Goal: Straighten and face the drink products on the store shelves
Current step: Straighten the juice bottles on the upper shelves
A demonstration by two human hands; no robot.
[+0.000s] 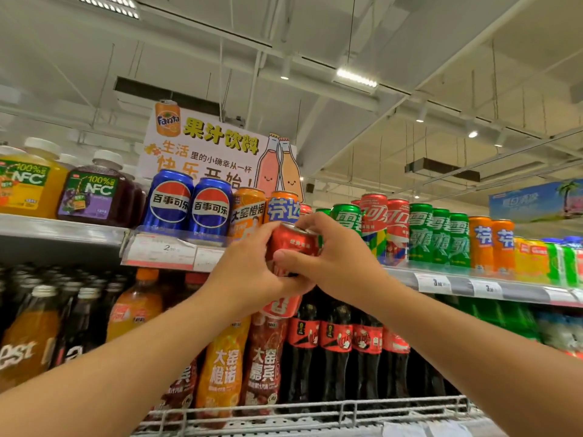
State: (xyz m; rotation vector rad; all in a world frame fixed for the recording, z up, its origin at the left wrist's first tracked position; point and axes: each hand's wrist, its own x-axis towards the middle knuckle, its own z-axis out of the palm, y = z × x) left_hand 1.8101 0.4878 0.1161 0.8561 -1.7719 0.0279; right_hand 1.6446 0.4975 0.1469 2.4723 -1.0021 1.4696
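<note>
Both hands, left hand [249,272] and right hand [334,263], grip one red cola can [291,244] off the top shelf [520,290]. Shelved cans [419,234] mostly face front; this can not yet replaced

Two blue Pepsi cans [188,205] on the upper shelf. Two NFC juice bottles [66,187] in front, one yellow, one purple. Four green Sprite cans [419,236] in the front row. Two hands, left hand [249,272] and right hand [334,257], around one red can [293,242].
</note>
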